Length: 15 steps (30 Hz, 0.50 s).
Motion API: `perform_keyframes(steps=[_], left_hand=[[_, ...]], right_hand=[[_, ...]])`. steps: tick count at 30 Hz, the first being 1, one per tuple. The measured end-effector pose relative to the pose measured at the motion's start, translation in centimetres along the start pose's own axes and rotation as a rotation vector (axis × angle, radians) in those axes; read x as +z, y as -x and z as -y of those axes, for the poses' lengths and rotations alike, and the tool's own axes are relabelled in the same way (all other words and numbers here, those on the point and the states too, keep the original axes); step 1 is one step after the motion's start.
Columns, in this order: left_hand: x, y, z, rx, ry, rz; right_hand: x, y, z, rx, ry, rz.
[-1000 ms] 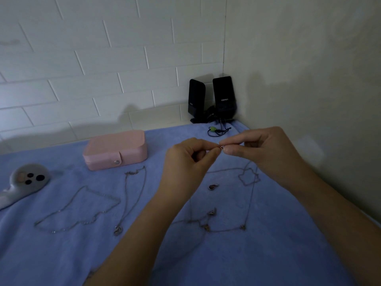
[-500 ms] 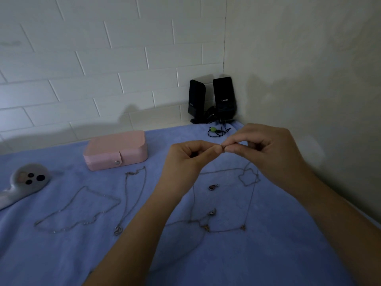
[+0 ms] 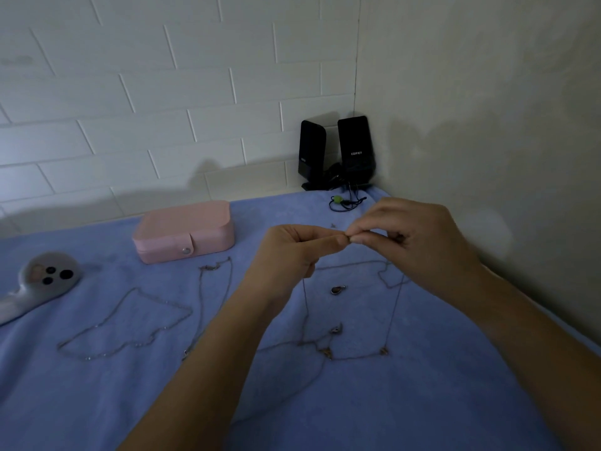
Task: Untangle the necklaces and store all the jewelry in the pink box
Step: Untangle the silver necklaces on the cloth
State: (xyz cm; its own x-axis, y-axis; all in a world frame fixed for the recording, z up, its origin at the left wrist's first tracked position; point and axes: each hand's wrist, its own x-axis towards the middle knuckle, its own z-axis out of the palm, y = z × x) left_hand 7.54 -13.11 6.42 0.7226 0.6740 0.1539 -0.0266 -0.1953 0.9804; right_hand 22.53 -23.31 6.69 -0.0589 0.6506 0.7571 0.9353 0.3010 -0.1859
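L hand point(image 3: 292, 255) & R hand point(image 3: 419, 245) each pinch 1 end of the necklace point(image 3: 384, 351), fingertips meeting. Closed pink box point(image 3: 185, 229) lies left, nearer L hand.

Blue cloth and one pink box on my feed.
I see a blue fuzzy cloth point(image 3: 406, 402), a pale pink rectangular box point(image 3: 183, 234) with a silver snap point(image 3: 186, 250), thin silvery chain necklaces point(image 3: 164, 327), two black plastic speakers point(image 3: 356, 148), a grey handheld gadget point(image 3: 48, 275) with black dots, and a white brick-patterned wall point(image 3: 162, 92).
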Motion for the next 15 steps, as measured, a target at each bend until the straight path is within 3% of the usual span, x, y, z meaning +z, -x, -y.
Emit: perform_keyframes(steps=[6, 10, 15], left_hand=[[-0.4, -0.1, -0.1, -0.017, 0.009, 0.052], [-0.2, 0.1, -0.3, -0.024, -0.017, 0.077], [0.2, 0.4, -0.6, 0.225, -0.196, -0.054]], right_hand=[[-1.1, 0.0, -0.1, 0.333, -0.421, 0.067], [-1.6, -0.2, -0.2, 0.424, -0.578, 0.073], [-1.8, -0.2, -0.1, 0.482, -0.682, 0.051]])
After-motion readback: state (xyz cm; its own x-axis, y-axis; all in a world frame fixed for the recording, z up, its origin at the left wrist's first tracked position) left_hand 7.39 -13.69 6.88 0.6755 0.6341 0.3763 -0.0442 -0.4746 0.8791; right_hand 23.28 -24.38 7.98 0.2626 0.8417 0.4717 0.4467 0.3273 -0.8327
